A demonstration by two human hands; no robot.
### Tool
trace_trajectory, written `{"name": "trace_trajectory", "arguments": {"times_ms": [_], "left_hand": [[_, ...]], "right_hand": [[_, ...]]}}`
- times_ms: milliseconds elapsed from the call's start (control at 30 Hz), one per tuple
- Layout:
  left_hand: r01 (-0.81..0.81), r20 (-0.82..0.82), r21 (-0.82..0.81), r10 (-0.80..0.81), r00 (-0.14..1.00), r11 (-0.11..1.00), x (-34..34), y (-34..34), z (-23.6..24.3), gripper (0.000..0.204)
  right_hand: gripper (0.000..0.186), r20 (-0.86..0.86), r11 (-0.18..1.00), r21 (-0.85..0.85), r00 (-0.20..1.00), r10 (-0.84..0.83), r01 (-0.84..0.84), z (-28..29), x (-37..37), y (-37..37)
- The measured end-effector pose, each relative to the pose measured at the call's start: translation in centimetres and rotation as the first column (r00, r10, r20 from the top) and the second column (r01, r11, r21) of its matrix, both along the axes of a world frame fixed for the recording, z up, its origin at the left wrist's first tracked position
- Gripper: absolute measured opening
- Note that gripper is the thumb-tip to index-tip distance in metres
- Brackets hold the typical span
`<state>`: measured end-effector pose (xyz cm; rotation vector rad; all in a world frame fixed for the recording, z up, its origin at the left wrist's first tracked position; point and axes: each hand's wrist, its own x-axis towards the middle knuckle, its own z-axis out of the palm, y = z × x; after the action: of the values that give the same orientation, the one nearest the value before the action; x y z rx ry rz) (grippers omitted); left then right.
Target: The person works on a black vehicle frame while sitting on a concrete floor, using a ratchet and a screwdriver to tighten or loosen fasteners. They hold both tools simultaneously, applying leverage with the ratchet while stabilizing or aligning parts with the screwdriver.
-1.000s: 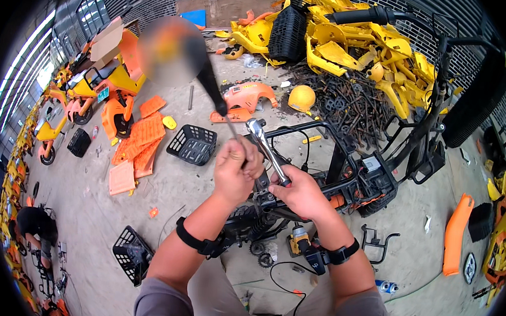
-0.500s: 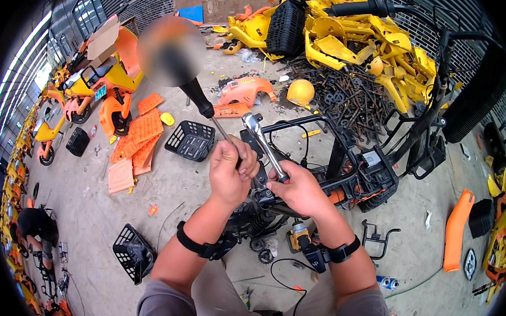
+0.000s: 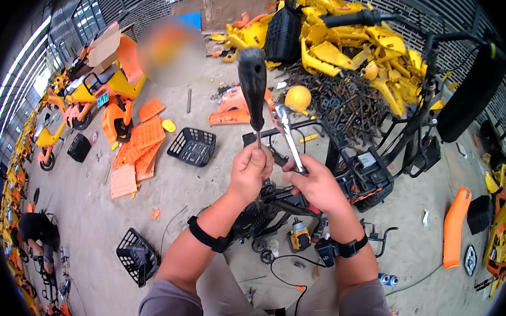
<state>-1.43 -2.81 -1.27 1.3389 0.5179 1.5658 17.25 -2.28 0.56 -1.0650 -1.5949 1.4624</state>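
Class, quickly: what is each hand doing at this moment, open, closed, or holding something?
Left hand: closed on the shaft of a black-handled screwdriver, handle pointing up.
Right hand: closed around a silver wrench.

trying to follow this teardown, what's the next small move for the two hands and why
Probably bring the screwdriver tip down onto the black frame. The left hand holds it by the shaft, handle up, while the right hand steadies a wrench beside it.

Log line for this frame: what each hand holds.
left hand: grips screwdriver, handle up | right hand: grips wrench | below: bike frame
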Motion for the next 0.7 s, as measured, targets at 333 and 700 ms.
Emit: {"name": "trace_trajectory", "arguments": {"times_ms": [333, 700], "left_hand": [[-0.034, 0.012, -0.004, 0.034, 0.999, 0.999, 0.1, 0.5, -0.7, 0.046], [-0.035, 0.093, -0.025, 0.037, 0.995, 0.999, 0.0, 1.0, -1.3, 0.045]], "right_hand": [[0.011, 0.380, 0.681, 0.732, 0.835, -0.398, -0.008, 21.6, 4.7, -5.2], [0.024, 0.674, 0.531, 0.733, 0.558, -0.484, -0.425, 27.9, 1.7, -2.9]]}}
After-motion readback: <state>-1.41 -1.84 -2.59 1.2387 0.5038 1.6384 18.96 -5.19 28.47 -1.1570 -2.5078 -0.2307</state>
